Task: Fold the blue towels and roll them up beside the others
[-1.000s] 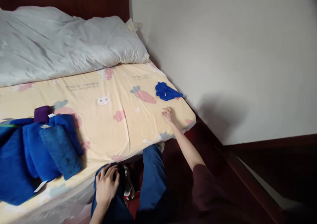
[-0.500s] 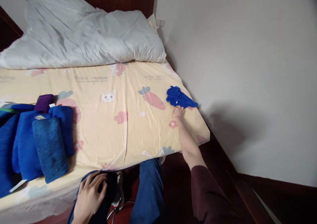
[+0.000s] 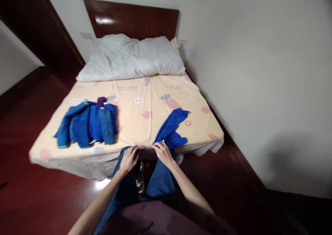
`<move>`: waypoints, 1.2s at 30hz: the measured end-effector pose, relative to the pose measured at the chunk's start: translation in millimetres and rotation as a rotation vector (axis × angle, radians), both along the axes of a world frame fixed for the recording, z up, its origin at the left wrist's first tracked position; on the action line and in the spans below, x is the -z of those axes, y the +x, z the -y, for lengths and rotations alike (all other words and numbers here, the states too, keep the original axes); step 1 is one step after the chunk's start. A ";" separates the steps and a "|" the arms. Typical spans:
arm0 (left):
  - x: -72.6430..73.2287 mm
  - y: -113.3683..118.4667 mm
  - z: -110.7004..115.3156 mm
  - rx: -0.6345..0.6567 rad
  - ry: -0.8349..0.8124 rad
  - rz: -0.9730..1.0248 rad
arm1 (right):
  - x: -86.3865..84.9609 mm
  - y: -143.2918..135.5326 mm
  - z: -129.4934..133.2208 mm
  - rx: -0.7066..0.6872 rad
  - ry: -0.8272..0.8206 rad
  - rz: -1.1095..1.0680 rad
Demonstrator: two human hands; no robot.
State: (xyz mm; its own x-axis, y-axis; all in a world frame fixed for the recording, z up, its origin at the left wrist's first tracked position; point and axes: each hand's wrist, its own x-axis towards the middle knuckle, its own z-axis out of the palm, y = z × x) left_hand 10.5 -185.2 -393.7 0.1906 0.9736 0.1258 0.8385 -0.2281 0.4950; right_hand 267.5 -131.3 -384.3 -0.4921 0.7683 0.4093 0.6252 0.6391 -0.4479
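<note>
A crumpled bright blue towel [image 3: 171, 129] stretches from the bed's front edge toward its right half, with a small white tag near its lower end. My right hand [image 3: 163, 152] pinches it by its near left corner. On my left knee lies my left hand [image 3: 129, 159], fingers apart, with nothing in it. Farther left, several folded blue towels [image 3: 80, 122] lie side by side and overlapping on the bed. One small purple cloth [image 3: 101, 101] sits at their top edge.
The bed [image 3: 137, 120] has a cream sheet with carrots and rabbits. A white quilt [image 3: 129, 58] is bunched up against the dark wooden headboard [image 3: 135, 18]. A grey wall [image 3: 246, 72] runs along the right. Dark red floor [image 3: 33, 200] surrounds the bed.
The bright blue towel has been drawn toward me by my right hand and is now stretched longer. My view has pulled back and swung left, showing more bed. My left hand stays on my knee.
</note>
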 end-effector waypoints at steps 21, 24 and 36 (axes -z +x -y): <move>-67.2 57.9 82.9 0.510 -0.098 0.407 | -209.6 48.1 135.0 -0.118 -0.098 0.507; -48.1 63.5 87.9 0.461 -0.089 0.356 | -219.2 70.2 153.5 -0.059 -0.117 0.492; -82.8 23.3 30.1 -0.153 0.199 0.231 | -252.0 96.2 178.5 0.107 -0.546 -0.095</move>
State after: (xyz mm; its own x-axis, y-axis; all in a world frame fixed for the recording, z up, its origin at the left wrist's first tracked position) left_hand 33.9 -215.3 -310.9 -0.0114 0.9408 0.3387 0.7410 -0.2194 0.6347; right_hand 363.7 -309.9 -132.2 -0.3804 0.9246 -0.0226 0.6144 0.2344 -0.7534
